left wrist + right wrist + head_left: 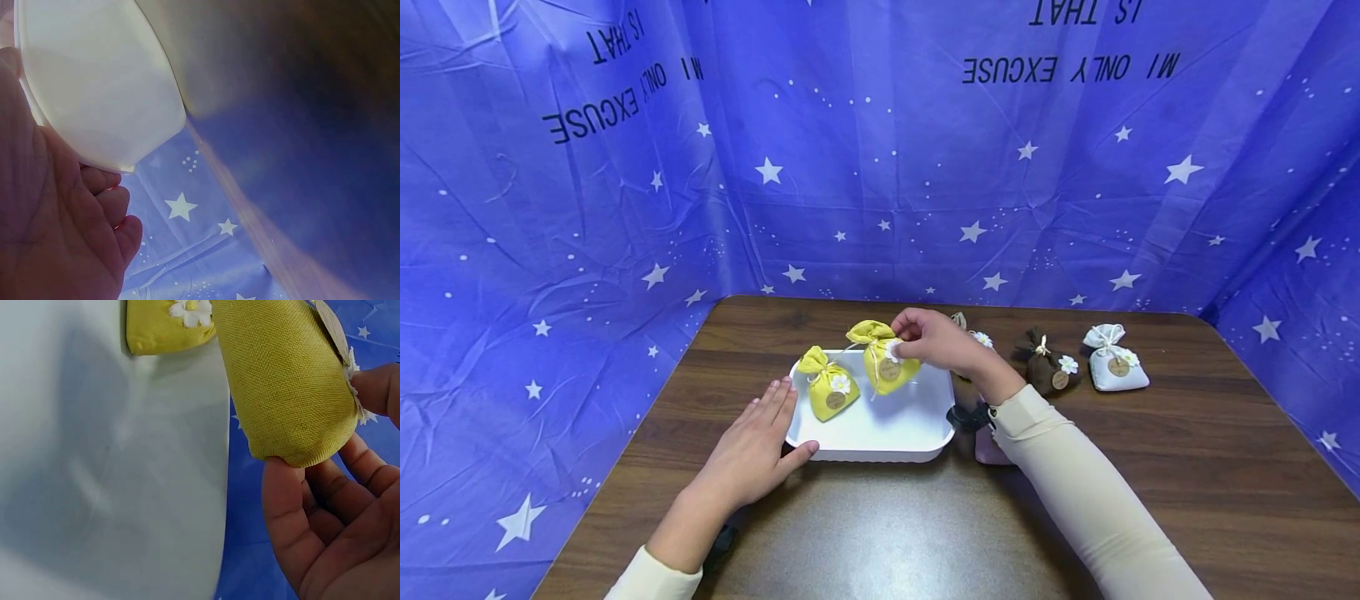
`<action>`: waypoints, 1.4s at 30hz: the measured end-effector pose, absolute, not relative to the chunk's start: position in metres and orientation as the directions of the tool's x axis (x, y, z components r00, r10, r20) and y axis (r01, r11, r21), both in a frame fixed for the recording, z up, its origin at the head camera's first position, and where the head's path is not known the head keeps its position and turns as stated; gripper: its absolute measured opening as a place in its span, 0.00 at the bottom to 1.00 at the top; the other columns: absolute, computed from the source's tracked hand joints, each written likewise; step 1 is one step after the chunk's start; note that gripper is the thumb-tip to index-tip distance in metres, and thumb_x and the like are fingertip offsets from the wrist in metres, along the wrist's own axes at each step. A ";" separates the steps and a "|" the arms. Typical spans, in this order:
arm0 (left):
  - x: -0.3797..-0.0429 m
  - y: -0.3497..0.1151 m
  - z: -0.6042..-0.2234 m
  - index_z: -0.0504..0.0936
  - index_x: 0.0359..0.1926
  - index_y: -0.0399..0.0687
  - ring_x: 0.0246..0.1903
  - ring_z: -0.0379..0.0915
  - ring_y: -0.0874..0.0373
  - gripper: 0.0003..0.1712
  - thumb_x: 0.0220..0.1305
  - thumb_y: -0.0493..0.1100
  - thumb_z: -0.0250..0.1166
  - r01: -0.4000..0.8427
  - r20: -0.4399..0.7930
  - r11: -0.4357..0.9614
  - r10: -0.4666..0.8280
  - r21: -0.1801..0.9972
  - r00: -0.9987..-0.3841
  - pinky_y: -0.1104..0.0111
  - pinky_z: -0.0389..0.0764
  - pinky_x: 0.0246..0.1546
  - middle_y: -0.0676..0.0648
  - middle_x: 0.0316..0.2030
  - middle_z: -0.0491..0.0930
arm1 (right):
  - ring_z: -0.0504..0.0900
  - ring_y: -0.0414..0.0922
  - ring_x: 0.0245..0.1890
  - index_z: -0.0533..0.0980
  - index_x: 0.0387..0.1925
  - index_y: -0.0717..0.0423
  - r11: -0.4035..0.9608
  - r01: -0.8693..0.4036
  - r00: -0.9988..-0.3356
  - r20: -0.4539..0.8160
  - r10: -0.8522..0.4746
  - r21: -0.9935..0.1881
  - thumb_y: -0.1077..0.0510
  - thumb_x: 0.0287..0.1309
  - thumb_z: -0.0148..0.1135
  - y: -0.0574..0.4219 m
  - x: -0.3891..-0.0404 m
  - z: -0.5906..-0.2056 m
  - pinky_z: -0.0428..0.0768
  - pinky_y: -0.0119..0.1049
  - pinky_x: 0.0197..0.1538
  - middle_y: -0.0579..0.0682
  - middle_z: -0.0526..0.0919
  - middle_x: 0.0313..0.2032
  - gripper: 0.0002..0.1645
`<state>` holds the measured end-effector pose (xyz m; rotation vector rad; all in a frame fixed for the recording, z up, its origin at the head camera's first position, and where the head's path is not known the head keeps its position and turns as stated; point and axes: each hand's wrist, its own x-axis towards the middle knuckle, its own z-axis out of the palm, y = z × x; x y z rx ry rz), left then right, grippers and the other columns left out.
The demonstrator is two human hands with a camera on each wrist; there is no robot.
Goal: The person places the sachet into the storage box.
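A small yellow drawstring pouch [887, 387] with a white flower and a round tag hangs over the white tray [868, 437], pinched at its side by my right hand [938, 340]. In the right wrist view the thumb is by the flower and the fingers are at the bottom of the pouch [287, 381]. A second yellow pouch [824, 385] lies in the left part of the tray. My left hand [752, 450] rests against the tray's left side, fingers straight, thumb at the front corner; the left wrist view shows its fingers along the rim.
Right of the tray on the wooden table [1210, 450] lie a dark brown pouch [1041, 368] and a white pouch [1116, 372]. A greyish pouch [958, 319] and a mauve item [991, 450] are partly hidden by the right arm. A blue star-print curtain [880, 183] borders the table.
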<state>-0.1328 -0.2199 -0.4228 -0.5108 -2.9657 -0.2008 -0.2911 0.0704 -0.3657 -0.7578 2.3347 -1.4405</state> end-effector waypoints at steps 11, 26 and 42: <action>-0.134 -0.220 -0.423 0.57 0.74 0.32 0.74 0.45 0.42 0.51 0.69 0.68 0.53 0.337 0.149 0.934 0.319 0.115 -0.936 0.48 0.55 0.71 0.35 0.75 0.50 | 0.78 0.42 0.34 0.77 0.42 0.61 0.432 -0.387 -0.787 0.048 -0.616 -0.815 0.65 0.52 0.70 0.047 -0.297 -0.373 0.78 0.31 0.36 0.49 0.82 0.32 0.15; -0.132 -0.220 -0.420 0.56 0.74 0.31 0.74 0.46 0.42 0.52 0.70 0.71 0.48 0.350 0.147 0.929 0.332 0.118 -0.932 0.48 0.55 0.71 0.35 0.75 0.50 | 0.79 0.41 0.35 0.77 0.40 0.57 0.594 -0.498 -0.760 -0.012 -0.650 -0.632 0.62 0.49 0.73 0.031 -0.292 -0.377 0.78 0.34 0.41 0.47 0.82 0.32 0.16; -0.132 -0.221 -0.423 0.57 0.74 0.31 0.74 0.47 0.41 0.51 0.70 0.70 0.50 0.348 0.161 0.930 0.328 0.121 -0.931 0.47 0.57 0.70 0.35 0.75 0.51 | 0.83 0.45 0.40 0.78 0.48 0.65 0.592 -0.446 -0.775 -0.041 -0.631 -0.671 0.63 0.53 0.71 0.047 -0.289 -0.365 0.81 0.37 0.45 0.51 0.85 0.38 0.20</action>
